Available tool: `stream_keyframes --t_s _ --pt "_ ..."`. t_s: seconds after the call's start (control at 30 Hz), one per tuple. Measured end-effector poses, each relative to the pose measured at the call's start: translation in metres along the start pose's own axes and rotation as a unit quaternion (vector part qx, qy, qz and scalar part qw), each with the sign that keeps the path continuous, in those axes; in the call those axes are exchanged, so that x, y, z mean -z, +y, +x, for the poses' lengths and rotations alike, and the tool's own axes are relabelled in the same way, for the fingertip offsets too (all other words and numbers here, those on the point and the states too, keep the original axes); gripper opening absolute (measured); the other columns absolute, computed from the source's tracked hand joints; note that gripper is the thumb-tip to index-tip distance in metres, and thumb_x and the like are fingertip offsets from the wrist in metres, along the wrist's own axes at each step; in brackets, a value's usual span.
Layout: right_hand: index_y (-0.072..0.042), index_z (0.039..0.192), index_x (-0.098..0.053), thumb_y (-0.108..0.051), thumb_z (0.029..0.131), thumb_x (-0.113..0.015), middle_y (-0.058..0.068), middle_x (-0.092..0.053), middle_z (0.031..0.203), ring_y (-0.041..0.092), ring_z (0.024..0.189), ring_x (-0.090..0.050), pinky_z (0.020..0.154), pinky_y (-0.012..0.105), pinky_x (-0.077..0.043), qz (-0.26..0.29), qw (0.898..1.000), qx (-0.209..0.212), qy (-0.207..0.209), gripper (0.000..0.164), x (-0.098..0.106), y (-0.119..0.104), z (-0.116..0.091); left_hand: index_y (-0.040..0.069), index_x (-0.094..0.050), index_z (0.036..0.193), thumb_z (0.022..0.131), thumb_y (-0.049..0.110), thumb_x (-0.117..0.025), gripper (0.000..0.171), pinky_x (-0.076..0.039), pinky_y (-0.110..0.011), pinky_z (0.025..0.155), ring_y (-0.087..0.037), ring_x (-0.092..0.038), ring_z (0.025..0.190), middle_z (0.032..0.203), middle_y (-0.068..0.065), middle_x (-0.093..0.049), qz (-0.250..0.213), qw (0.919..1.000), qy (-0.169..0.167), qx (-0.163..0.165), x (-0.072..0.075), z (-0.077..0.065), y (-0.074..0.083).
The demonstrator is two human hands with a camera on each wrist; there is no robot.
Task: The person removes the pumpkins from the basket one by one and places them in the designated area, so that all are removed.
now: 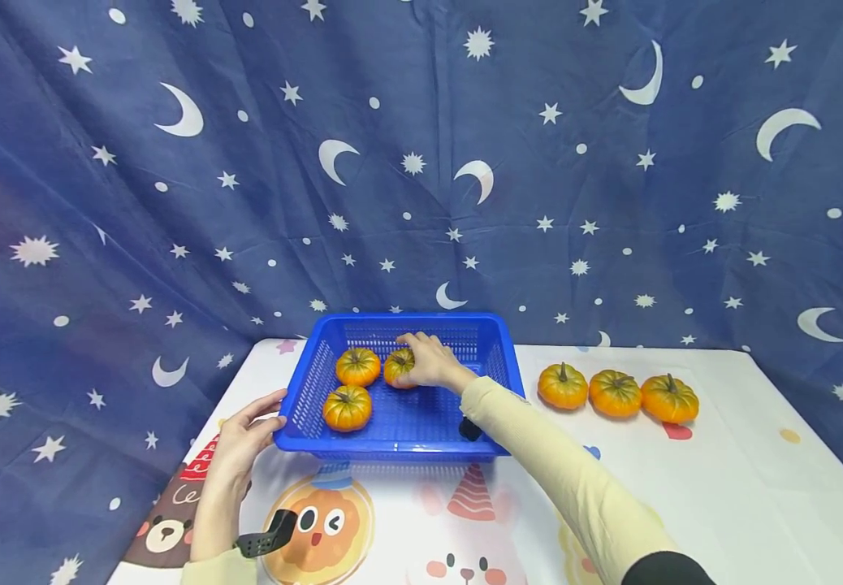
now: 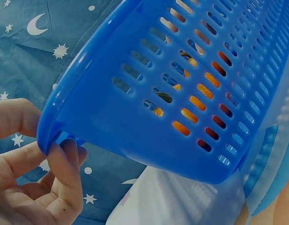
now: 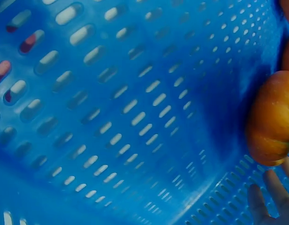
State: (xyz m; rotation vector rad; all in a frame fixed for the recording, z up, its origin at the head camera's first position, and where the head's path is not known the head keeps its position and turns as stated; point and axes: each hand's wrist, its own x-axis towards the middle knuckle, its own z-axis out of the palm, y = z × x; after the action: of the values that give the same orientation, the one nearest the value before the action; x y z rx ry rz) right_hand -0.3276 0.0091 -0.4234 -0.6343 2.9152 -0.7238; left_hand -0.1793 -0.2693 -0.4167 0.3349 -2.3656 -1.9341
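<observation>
A blue plastic basket [image 1: 392,446] with slotted walls stands on the table, with small orange pumpkins in its left part. My left hand [image 1: 240,439] pinches the basket's left rim between thumb and fingers, as the left wrist view shows up close. Inside the basket, my right hand [image 1: 429,361] holds a small pumpkin [image 1: 396,367], thumb on the near side and fingers on the far side. To its left lie two more pumpkins, one farther back [image 1: 358,366] and one nearer [image 1: 347,408]. In the right wrist view, fingertips [image 3: 276,190] meet the underside of a pumpkin [image 3: 272,119].
Right of the basket, three pumpkins [image 1: 615,393] sit in a row on the white table cover [image 1: 750,487] printed with cartoon figures. A dark blue curtain [image 1: 421,268] with moons and stars hangs behind the table.
</observation>
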Motion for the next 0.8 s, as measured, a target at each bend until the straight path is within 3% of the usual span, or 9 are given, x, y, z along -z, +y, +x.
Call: stream_keyframes --t_s 0.43,0.8 --pt "-0.016 0.135 -0.049 -0.036 0.069 -0.083 0.012 -0.051 0.126 0.034 0.109 -0.054 0.094 0.050 -0.046 0.002 1.000 0.017 0.001 0.077 -0.007 0.005 -0.001 0.003 -0.050 0.139 0.090 0.006 -0.057 0.049 -0.050 -0.016 0.074 0.004 -0.059 0.083 0.097 0.017 -0.057 0.007 0.9999 0.002 0.011 -0.001 0.001 0.001" --pt "-0.018 0.138 -0.047 -0.034 0.070 -0.083 0.013 -0.050 0.125 0.031 0.112 -0.054 0.096 0.048 -0.046 0.007 1.000 0.009 -0.013 0.079 -0.013 0.010 0.001 0.003 -0.050 0.138 0.090 0.005 -0.057 0.049 -0.051 -0.016 0.074 0.003 -0.059 0.082 0.100 0.013 -0.056 0.008 0.9999 0.004 0.009 -0.001 0.000 0.000"
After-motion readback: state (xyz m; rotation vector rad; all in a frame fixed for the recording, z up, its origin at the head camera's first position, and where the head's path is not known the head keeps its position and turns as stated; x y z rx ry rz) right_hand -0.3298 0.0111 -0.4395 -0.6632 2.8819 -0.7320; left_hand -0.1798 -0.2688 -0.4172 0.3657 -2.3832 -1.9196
